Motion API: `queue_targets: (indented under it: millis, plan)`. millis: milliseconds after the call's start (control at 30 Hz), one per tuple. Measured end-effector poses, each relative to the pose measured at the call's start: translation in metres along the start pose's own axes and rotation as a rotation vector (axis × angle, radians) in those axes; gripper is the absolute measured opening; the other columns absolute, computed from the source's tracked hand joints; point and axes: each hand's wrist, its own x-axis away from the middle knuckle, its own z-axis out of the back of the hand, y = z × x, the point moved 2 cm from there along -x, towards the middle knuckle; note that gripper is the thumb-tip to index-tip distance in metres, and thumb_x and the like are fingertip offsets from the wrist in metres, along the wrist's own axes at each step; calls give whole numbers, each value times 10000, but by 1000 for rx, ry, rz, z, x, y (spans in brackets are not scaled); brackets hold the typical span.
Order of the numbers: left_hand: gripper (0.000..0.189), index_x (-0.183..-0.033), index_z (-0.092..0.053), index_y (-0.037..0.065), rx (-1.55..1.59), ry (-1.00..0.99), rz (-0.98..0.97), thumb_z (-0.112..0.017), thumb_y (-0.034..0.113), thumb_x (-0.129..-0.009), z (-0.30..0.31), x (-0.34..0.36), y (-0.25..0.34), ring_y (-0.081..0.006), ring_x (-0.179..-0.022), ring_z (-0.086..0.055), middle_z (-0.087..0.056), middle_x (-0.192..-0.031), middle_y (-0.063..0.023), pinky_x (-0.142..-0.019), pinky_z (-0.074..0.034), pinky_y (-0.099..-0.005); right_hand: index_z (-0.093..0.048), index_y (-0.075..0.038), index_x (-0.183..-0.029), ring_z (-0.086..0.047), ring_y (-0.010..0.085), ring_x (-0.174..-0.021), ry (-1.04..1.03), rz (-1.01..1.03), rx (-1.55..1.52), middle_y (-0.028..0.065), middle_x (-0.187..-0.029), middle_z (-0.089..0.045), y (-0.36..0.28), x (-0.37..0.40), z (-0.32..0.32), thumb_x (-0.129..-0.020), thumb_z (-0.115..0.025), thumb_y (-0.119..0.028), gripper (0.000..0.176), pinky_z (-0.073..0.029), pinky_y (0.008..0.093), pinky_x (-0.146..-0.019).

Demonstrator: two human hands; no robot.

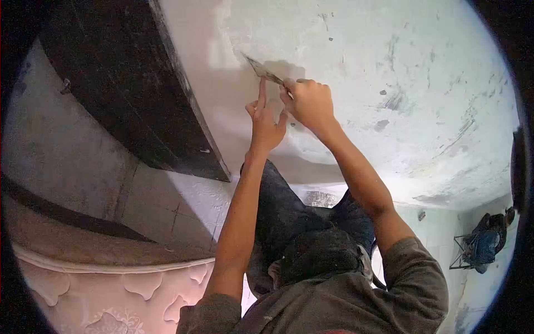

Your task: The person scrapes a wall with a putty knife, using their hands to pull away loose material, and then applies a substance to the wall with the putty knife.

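Shirt (334, 309) below, right hand (311, 104) grips and left hand (267, 127) touches scraper (263, 72) at scuffed wall (367, 67).

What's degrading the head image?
Head view: fisheye edges bend and go black at the corners; hands cast soft shadows on the wall; dark panel loses detail; bright glare near the legs.

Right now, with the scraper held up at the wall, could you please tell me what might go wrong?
The left hand has a finger extended right at the blade of the scraper, so a slip could nick it. The right hand holds the tool with a pointed corner towards the wall, which might gouge the surface if pressed hard.
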Motion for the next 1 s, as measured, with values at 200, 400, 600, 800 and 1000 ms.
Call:
queue_targets:
  millis: [200, 400, 600, 800, 1000]
  plan:
    - [355, -1113, -602, 19, 23, 19, 40, -666, 59, -766, -5, 6, 7, -364, -1203, -363, -157, -1560, -193, -983, -285, -439, -630, -84, -785, -610, 310, -540, -10, 34, 60, 106, -616, -616, -1, 3, 7, -837, -609, -238, 164, -471, 431, -482]
    - [309, -1065, -610, 24, 5, -7, 23, -669, 69, -765, -2, 3, 3, -338, -1219, -373, -174, -1553, -204, -965, -287, -431, -650, -60, -739, -655, 329, -603, -94, -49, 19, 163, -670, -639, -5, -2, 14, -780, -640, -252, 197, -517, 435, -531]
    - [286, -1055, -613, 27, 3, 61, -61, -654, 57, -774, 3, 3, 4, -327, -1221, -387, -189, -1548, -205, -956, -289, -433, -637, -64, -797, -634, 317, -595, -82, -15, 35, 127, -649, -633, -5, -3, 11, -830, -597, -239, 183, -493, 436, -527]
    - [541, -1272, -537, 100, -18, 17, 40, -677, 34, -754, 3, 3, 4, -350, -1142, -400, -174, -1565, -163, -993, -266, -432, -643, -77, -795, -639, 326, -604, -96, -53, 101, 135, -657, -636, -6, -4, -1, -833, -595, -247, 181, -498, 436, -535]
    - [489, -1239, -562, 86, -63, -10, -10, -673, 53, -763, 7, -2, 6, -344, -1112, -432, -185, -1568, -133, -995, -269, -441, -656, -92, -793, -634, 334, -590, -107, -92, 46, 132, -639, -632, -11, -9, 14, -839, -597, -271, 194, -499, 437, -533]
